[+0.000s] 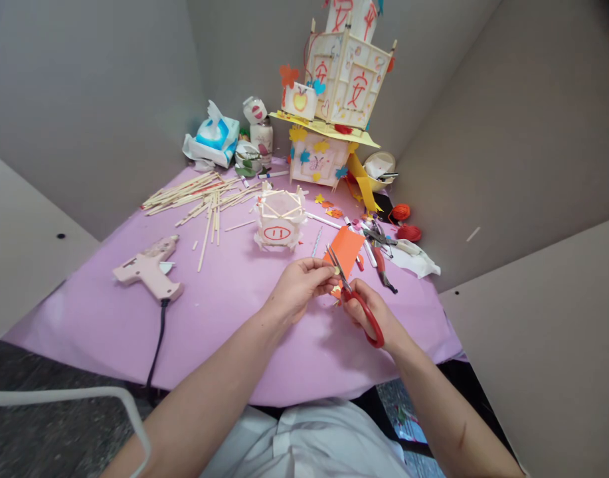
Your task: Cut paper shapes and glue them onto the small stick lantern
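Note:
Red-handled scissors (368, 318) are gripped in my right hand (366, 309), their blades slightly apart and pointing up and left. Between the pinched fingers of my left hand (301, 285) is a small pale yellow piece of paper (337, 271), right beside the blades. Behind the blades an orange sheet (347, 247) lies on the purple tabletop (224, 332). Small orange and yellow scraps show just below my left fingertips. A small white paper lantern (278, 222) with a red drawing stands beyond my left hand.
A pink glue gun (149, 269) with a black cord lies at left. Wooden sticks (184, 192) are piled behind it. A tall decorated paper tower (334, 86) stands at the back. Pliers (384, 269), markers and red yarn (408, 232) lie at right.

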### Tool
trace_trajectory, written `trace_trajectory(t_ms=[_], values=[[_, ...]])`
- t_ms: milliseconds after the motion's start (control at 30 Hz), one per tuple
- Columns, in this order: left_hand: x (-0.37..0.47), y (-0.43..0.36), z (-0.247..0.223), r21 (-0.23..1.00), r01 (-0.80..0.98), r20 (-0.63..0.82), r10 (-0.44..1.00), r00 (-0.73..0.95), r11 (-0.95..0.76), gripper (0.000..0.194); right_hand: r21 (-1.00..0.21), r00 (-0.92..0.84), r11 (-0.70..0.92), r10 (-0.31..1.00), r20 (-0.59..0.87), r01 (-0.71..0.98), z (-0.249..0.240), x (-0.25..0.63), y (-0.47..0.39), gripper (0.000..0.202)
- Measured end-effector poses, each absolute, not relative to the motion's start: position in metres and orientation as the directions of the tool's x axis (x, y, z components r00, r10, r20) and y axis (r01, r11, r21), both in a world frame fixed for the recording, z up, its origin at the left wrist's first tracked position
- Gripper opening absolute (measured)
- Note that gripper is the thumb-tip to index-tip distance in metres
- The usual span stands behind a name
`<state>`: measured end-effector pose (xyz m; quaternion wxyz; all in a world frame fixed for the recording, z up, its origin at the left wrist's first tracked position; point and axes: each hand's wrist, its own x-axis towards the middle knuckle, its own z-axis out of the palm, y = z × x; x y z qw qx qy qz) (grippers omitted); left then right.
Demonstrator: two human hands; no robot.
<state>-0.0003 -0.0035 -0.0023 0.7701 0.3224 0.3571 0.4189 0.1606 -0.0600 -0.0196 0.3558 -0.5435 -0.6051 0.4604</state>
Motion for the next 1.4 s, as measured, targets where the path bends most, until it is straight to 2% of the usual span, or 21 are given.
trace_trajectory(t_ms=[167,367,533,667,800,1133,1400], values=[[0.0,-0.003,0.0,0.803,-0.434,-0.26,0.895,0.362,0.409,0.014,-0.952,-0.14,-0.038,0.987,-0.084,0.305,-0.012,0.157,-0.059,0.038],[-0.003,0.0,0.003,0.786,-0.542,-0.217,0.953,0.211,0.298,0.021,-0.957,-0.104,-0.129,0.981,-0.161,0.26,-0.005,0.162,-0.057,0.032],[0.005,0.003,-0.006,0.806,-0.516,-0.202,0.954,0.223,0.291,0.023,-0.993,0.118,-0.051,0.992,-0.038,0.105,0.0,0.155,-0.034,0.039],[0.011,0.012,-0.01,0.823,-0.483,-0.211,0.951,0.227,0.298,0.024,-1.0,0.187,-0.013,0.982,-0.008,0.026,0.005,0.145,-0.005,0.051],[0.011,0.023,-0.013,0.842,-0.449,-0.213,0.948,0.235,0.3,0.023,-0.999,0.212,-0.02,0.977,-0.012,0.037,0.003,0.146,0.014,0.046],[0.013,0.029,-0.031,0.776,-0.439,-0.337,0.886,0.317,0.453,0.02,-0.985,0.177,-0.17,0.971,-0.163,0.024,-0.004,0.152,0.024,0.03],[0.012,0.029,-0.033,0.763,-0.448,-0.339,0.879,0.336,0.466,0.021,-0.984,0.159,-0.151,0.978,-0.135,0.093,-0.007,0.153,0.02,0.033]])
